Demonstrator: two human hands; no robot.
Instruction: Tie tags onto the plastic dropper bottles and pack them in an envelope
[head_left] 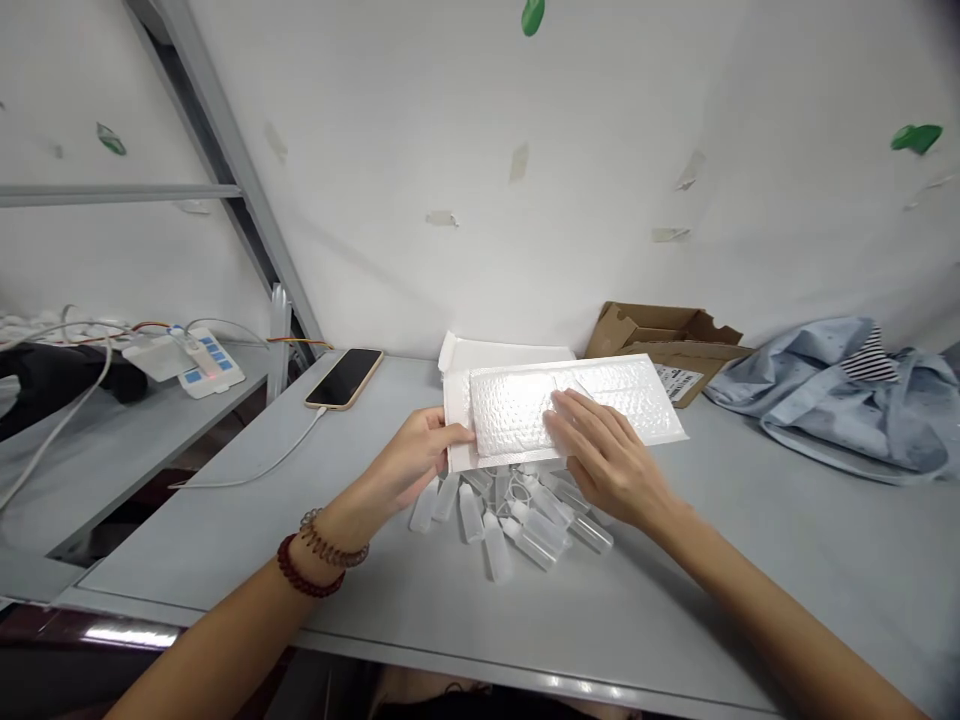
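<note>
A white bubble mailer point(510, 412) is raised above the table, tilted toward me. My left hand point(420, 450) pinches its left end, thumb on the front and fingers behind. Across the mailer's face lies my right hand point(604, 450), its fingers stretched out and touching the bubbled surface. Behind it, another white mailer point(510, 355) shows along the top edge. Under the mailer sits a pile of small translucent plastic bottles point(495, 545) with white caps, partly hidden by the mailer and my right hand.
A phone point(345, 378) with a charging cable point(255, 480) lies at the left. An opened cardboard box point(667, 345) and a crumpled light-blue cloth point(840, 400) are at the back right. A power strip point(210, 362) rests on the neighbouring table beyond the metal post.
</note>
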